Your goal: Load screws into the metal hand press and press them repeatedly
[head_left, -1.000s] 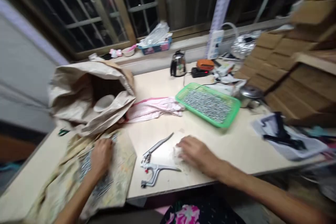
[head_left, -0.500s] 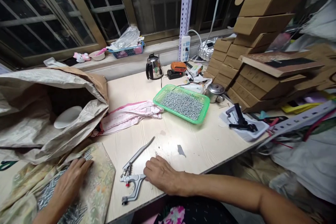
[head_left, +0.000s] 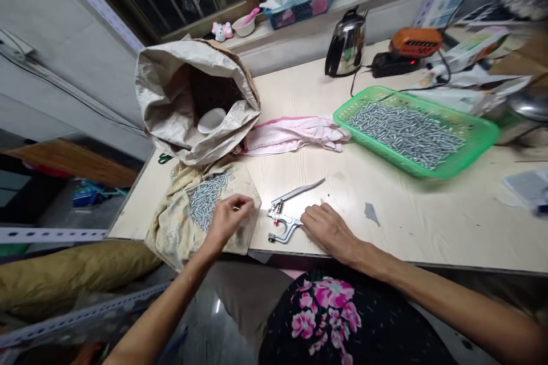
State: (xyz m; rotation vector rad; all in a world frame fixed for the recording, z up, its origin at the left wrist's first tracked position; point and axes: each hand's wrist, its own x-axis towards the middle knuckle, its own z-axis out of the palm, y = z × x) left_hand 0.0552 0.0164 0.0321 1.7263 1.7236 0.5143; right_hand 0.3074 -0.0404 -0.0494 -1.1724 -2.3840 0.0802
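Note:
My left hand [head_left: 231, 218] is held over the right part of a pale patterned cloth [head_left: 240, 239], thumb and fingers pinched together. Whatever they may hold is too small to make out. Left of the fingers, a heap of small silvery metal pins [head_left: 205, 202] lies on the cloth. A pair of silver snap pliers [head_left: 287, 227] rests on the table with its jaw toward the left hand and its handles spread. My right hand [head_left: 327, 229] is closed around the end of the lower handle. The upper handle is free, and a spring shows between the two.
A green basket [head_left: 483, 128] of similar pins stands at right. A pink-and-white towel [head_left: 291, 134] and an open paper sack [head_left: 158, 85] with a white bowl [head_left: 211, 120] lie behind. A kettle [head_left: 347, 43] and an orange battery [head_left: 415, 41] on its charger stand farther back.
My left hand has lifted from the pin heap and moved right, its fingers now pinched. My right hand stays at the pliers. The view has swung left and down.

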